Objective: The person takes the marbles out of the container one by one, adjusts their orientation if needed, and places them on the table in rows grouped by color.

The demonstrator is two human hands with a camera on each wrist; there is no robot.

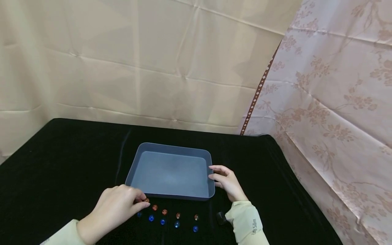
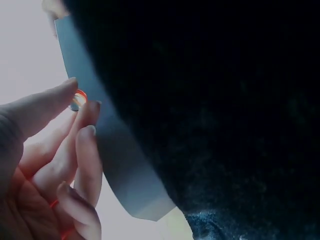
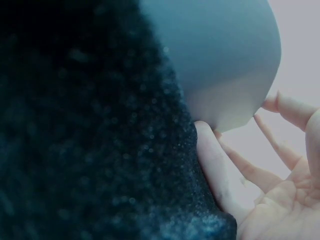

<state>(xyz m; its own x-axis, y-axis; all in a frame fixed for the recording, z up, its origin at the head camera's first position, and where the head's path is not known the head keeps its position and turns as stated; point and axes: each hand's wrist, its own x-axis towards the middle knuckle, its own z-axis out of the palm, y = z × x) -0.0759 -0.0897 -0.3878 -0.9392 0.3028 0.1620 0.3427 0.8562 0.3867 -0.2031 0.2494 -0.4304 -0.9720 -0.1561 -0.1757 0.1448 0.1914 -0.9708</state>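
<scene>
My left hand [image 1: 117, 202] pinches an orange-streaked glass marble [image 2: 80, 98] between thumb and fingertips, just off the near left corner of a blue-grey rectangular tray [image 1: 168, 196]. At the tray's right side, my right hand [image 1: 227, 182] touches the wall and rim with extended fingers [image 3: 212, 160]. In front of the tray lie several orange marbles [image 1: 164, 212] in a row. Several blue marbles [image 1: 162, 222] form another row nearer to me; the leftmost is close to my left hand. The tray's floor shows no marbles.
A black velvety cloth [image 1: 76, 163] covers the table. Beige curtain [image 1: 153, 68] hangs behind it, and a floral pink curtain [image 1: 337, 102] along the right side. A small black object [image 1: 221, 218] sits against the right sleeve's cuff.
</scene>
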